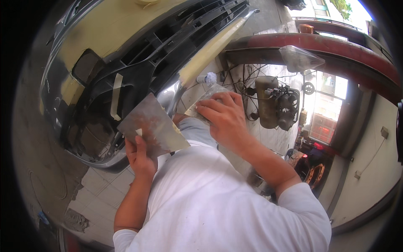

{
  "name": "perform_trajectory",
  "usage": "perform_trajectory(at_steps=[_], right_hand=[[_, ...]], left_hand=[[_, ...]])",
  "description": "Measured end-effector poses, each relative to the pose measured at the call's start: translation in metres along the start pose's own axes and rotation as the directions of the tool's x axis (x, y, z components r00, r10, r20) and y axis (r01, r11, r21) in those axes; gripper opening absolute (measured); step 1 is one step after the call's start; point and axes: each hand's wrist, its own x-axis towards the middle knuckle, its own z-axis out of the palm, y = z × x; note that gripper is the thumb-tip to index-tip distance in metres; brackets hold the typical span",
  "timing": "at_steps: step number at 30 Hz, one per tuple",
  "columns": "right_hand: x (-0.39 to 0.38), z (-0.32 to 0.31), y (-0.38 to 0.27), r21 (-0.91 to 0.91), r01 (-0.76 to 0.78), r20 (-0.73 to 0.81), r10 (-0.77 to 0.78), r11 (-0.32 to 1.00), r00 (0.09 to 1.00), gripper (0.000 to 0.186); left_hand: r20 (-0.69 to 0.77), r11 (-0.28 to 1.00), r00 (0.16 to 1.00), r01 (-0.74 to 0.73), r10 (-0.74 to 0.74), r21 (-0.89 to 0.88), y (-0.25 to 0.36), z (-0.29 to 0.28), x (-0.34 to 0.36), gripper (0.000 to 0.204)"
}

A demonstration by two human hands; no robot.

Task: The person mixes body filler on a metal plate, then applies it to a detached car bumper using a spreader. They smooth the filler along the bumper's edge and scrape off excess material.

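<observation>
Filler prep by the bumper (pixel 126 54)
L hand (pixel 140 155) grips metal board (pixel 151 126); R hand (pixel 224 117) fingers clamp a spreader (pixel 205 98), prob. Keep strokes flat, even.

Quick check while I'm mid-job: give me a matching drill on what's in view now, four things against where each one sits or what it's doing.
Things:
1. left hand
2. right hand
3. strip of tape
4. compressor

Places or states:
A. stuck on the dark bumper
B. standing on the floor at the right, wires behind it
C. holding a flat metal spreader by its lower edge
D. pressed flat on a second, paler sheet

Pairs: 1-C, 2-D, 3-A, 4-B
</observation>
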Motion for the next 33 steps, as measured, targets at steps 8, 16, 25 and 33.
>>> perform_trajectory(at_steps=[8, 16, 25, 33], right_hand=[[-0.049, 0.022, -0.039, 0.617, 0.236, -0.427, 0.068, 0.751, 0.902, 0.06], [-0.092, 0.009, 0.034, 0.199, -0.154, -0.288, 0.208, 0.968, 0.935, 0.05], [-0.114, 0.008, 0.036, 0.401, -0.028, -0.351, 0.182, 0.916, 0.919, 0.052], [-0.108, 0.015, 0.108, 0.52, 0.095, -0.479, 0.198, 0.849, 0.855, 0.049]], left_hand=[[0.009, 0.979, 0.998, -0.055, 0.055, 0.197, 0.021, 0.086, 0.02, 0.045], [0.395, 0.47, 0.917, -0.374, 0.06, 0.799, 0.017, 0.098, 0.016, 0.038], [0.444, 0.431, 0.792, -0.604, 0.42, 0.671, 0.007, 0.179, 0.02, 0.038], [0.084, 0.718, 0.996, -0.085, 0.037, 0.691, -0.028, 0.239, 0.001, 0.05]])
